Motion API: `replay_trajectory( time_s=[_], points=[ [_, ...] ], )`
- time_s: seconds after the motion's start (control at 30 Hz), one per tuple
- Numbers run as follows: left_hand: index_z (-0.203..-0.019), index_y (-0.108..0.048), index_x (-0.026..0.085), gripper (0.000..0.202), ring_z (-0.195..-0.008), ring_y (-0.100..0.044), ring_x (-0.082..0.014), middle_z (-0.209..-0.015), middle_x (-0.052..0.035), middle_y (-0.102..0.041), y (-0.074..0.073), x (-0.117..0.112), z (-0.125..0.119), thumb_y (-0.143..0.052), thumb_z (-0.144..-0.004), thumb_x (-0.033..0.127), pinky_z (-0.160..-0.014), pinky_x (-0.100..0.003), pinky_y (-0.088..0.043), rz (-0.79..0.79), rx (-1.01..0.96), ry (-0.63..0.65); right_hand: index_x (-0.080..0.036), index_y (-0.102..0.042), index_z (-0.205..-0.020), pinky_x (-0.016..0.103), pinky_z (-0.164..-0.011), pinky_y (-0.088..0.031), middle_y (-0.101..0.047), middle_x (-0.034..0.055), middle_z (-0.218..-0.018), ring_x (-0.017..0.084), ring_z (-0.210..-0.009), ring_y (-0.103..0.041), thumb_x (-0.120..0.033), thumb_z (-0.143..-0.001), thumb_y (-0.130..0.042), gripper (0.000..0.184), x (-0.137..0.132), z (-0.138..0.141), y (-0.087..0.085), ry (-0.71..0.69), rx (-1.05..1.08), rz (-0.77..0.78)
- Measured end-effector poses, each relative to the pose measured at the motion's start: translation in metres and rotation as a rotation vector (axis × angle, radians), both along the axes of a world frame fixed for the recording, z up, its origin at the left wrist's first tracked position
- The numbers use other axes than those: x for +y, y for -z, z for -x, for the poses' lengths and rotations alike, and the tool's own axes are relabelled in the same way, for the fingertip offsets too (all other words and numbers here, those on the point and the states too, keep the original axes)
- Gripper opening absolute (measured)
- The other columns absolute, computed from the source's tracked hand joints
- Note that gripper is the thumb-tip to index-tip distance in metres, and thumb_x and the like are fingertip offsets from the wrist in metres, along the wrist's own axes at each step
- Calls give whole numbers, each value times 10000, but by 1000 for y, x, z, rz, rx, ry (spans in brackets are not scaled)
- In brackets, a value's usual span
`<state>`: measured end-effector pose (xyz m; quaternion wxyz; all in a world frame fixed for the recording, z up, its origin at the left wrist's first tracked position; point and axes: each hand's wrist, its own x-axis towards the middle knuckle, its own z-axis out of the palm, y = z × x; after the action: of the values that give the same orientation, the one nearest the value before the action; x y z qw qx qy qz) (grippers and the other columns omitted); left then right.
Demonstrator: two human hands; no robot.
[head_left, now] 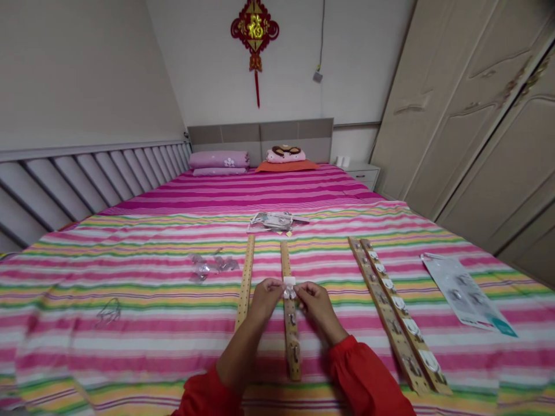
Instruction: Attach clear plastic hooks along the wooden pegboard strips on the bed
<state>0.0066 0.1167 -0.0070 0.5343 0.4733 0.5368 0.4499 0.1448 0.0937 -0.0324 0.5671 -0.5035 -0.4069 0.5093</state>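
Observation:
My left hand and my right hand pinch a small clear adhesive hook from both sides, with a white tab at its top edge. It is over the middle of a narrow wooden strip with holes. Nearer me, several metal hooks sit along the same strip. To the left, partly behind my left hand, lies a bare perforated wooden strip. Whether the pinched hook touches the wood is hard to see.
Two strips bearing hooks, a left one and a right one, lie at right beside a hook package. Clear plastic pieces and a wire loop lie left. More packets rest beyond, on the striped bedspread.

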Motion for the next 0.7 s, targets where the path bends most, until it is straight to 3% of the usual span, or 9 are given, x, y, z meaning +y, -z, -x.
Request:
replay_trajectory(
  time_s=[0.4, 0.7],
  points=[
    [-562, -588, 179, 41, -531, -551, -121, -505, 30, -581, 29, 15, -5, -618, -587, 188, -561, -230, -421, -23, 148, -45, -200, -539, -496, 230, -379, -240, -448, -69, -351, 88, -329, -351, -393, -622, -648, 255, 13, 2, 18, 47, -110, -3],
    [-558, -582, 179, 36, -549, -543, -125, -512, 28, -576, 34, 18, -7, -602, -587, 189, -572, -230, -410, -10, 203, -58, -201, -522, -515, 232, -381, -248, -422, -77, -359, 86, -343, -339, -424, -634, -632, 276, 15, 1, 25, 70, -146, -5]
  ],
)
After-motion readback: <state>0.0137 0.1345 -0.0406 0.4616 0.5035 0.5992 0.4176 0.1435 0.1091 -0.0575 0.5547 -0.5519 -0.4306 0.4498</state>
